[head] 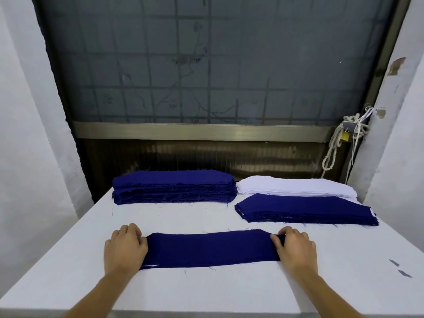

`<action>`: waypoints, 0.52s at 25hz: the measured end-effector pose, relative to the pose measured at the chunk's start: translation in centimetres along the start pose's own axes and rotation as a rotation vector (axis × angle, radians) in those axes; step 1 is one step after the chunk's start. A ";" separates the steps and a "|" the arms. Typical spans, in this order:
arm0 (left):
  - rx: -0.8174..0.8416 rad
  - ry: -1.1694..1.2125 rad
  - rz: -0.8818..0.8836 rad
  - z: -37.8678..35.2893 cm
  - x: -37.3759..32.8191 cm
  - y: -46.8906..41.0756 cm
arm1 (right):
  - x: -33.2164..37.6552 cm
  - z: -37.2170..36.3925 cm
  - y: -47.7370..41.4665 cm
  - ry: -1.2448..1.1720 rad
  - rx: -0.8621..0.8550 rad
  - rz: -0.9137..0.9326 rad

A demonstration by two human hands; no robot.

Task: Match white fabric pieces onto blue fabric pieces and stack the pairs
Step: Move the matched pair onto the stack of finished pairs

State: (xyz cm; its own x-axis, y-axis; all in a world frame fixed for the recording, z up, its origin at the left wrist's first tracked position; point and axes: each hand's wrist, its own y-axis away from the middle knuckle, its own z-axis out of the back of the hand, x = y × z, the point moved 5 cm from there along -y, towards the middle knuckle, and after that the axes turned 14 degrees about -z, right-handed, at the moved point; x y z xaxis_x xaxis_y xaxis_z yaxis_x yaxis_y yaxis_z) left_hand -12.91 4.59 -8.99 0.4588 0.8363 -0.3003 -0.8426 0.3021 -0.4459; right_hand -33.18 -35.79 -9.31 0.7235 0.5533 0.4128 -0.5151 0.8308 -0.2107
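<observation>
A long blue fabric piece (211, 249) lies flat on the white table (206, 292) in front of me. My left hand (125, 246) rests on its left end with fingers curled onto the cloth. At the right end my right hand (294, 247) pinches the edge. A thin white sliver shows under the piece's lower left corner. At the back left sits a thick stack of blue pieces (174, 187). A stack of white pieces (296, 185) lies at the back right. In front of that is a lower stack (305, 211) with blue on top and white edges showing.
A dark wired-glass window with a metal sill (197, 131) stands behind the table. A knotted rope with a padlock (344, 136) hangs at the right. White walls close in on both sides. Two small dark scraps (400, 269) lie near the table's right edge.
</observation>
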 end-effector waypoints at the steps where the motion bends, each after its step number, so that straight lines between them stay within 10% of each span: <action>1: -0.002 -0.062 -0.023 0.0 -0.4 0.1 | 0.1 0.0 0.1 0.004 0.003 -0.007; 13: 0.085 -0.075 -0.155 -0.7 -1.3 0.0 | 0.2 0.6 0.3 -0.165 0.077 0.047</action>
State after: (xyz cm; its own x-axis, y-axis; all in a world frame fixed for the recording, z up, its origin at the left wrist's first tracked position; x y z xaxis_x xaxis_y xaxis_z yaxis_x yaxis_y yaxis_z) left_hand -13.32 3.16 -9.23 0.5650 0.8077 -0.1684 -0.7860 0.4648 -0.4076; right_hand -33.51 -35.50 -8.76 0.6158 0.5685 0.5456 -0.5847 0.7938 -0.1672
